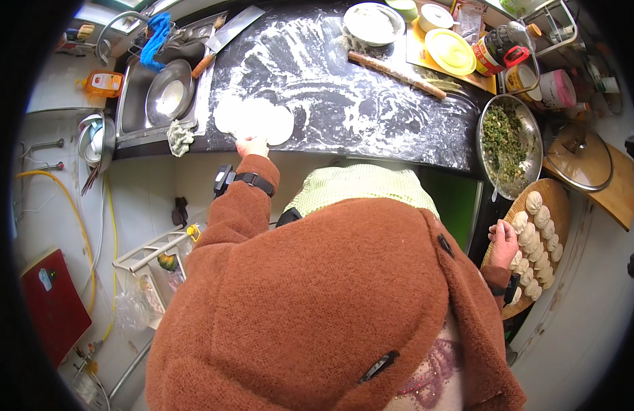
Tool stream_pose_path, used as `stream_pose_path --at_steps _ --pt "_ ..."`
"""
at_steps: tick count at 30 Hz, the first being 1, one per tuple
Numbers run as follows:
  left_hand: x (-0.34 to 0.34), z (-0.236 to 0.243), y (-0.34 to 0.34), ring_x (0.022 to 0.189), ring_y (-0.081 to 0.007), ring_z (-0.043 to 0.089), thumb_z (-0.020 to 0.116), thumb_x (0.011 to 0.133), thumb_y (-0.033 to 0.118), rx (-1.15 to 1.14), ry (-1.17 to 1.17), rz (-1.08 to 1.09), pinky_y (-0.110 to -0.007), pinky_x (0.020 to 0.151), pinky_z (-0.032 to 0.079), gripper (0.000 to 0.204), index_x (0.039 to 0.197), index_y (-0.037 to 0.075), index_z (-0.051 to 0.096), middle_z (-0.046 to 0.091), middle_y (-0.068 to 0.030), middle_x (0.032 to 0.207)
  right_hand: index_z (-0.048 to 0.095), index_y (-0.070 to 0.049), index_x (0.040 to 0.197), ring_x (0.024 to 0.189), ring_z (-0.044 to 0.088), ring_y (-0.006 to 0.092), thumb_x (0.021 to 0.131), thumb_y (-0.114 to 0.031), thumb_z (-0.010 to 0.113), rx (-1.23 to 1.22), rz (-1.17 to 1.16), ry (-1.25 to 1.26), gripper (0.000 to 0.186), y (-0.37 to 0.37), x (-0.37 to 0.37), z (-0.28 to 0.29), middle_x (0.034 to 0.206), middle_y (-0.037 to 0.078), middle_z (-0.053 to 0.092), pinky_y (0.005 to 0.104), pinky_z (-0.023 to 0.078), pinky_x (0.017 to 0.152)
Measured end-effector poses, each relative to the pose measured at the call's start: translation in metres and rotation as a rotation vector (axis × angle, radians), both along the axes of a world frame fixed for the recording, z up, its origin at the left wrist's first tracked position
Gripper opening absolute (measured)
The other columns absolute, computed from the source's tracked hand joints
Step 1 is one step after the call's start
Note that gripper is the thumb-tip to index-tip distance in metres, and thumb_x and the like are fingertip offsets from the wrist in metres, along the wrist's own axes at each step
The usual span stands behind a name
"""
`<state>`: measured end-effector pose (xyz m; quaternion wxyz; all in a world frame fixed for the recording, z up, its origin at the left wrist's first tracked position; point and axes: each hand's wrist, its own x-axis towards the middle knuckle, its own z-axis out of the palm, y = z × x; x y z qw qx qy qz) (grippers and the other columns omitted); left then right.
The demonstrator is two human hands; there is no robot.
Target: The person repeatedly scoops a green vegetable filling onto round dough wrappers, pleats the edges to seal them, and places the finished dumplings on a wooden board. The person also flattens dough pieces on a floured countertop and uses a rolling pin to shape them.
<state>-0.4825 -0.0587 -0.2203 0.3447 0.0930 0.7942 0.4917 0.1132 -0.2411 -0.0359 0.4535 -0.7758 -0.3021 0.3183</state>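
Note:
White round dough wrappers [255, 118] lie overlapping on the floured black counter [317, 82], their surface washed out by glare. My left hand [252, 146] reaches the counter's front edge, its fingers closed on the near rim of a wrapper. Off to the right, my right hand [503, 243] is held over the left edge of a round wooden board [562, 198]. Its fingers are curled together; anything inside them is hidden. Several pleated filled buns [533, 202] stand in rows on that board, one right beside my right fingertips.
Above the board sits a steel bowl [487, 137] of chopped green filling. A rolling pin [397, 75] and a flour bowl [373, 23] lie farther back. A cleaver [235, 29] rests beside the sink [132, 103]. A glass lid [579, 161] and bottles stand far right.

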Motion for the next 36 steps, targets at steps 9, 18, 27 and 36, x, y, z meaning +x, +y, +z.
stream_pose_path --at_steps 9,18,27,36 --pt "0.016 0.019 0.005 0.045 -0.0119 0.049 0.069 0.077 0.004 -0.148 -0.242 0.062 -0.028 0.038 0.036 0.018 0.092 -0.002 0.062 0.06 -0.0062 0.071 0.061 -0.004 0.102 0.076 0.058 0.0084 0.092 -0.017 0.061 -0.078 0.045 0.129 0.017 -0.008 -0.004 -0.017 0.085 0.0 0.062 0.0216 0.048 0.065" --pt "0.037 0.005 0.009 0.073 -0.0145 0.057 0.064 0.082 0.006 0.368 0.014 -0.105 -0.025 0.066 0.048 0.021 0.101 -0.001 0.059 0.061 -0.0062 0.089 0.061 -0.004 0.105 0.08 0.058 0.0086 0.092 -0.018 0.06 -0.129 0.11 0.167 0.019 0.0 -0.004 -0.016 0.088 0.0 0.062 0.0229 0.047 0.068" --pt "0.05 0.035 0.021 0.104 -0.0239 0.06 0.058 0.09 0.006 0.637 -0.745 -0.046 -0.04 0.091 0.051 0.026 0.115 0.001 0.054 0.061 -0.0106 0.112 0.064 -0.003 0.1 0.08 0.06 0.0091 0.09 -0.015 0.061 -0.129 0.217 0.168 0.016 0.05 -0.049 0.005 0.087 0.002 0.064 0.0221 0.046 0.068" --pt "0.153 0.158 0.056 0.097 -0.0231 0.064 0.058 0.092 0.014 0.456 -1.109 -0.818 -0.04 0.087 0.054 0.028 0.115 -0.002 0.055 0.064 -0.0132 0.109 0.065 -0.001 0.099 0.083 0.056 0.0129 0.093 -0.023 0.059 0.181 0.61 0.123 0.024 0.183 -0.156 0.041 0.087 0.003 0.064 0.0271 0.046 0.077"
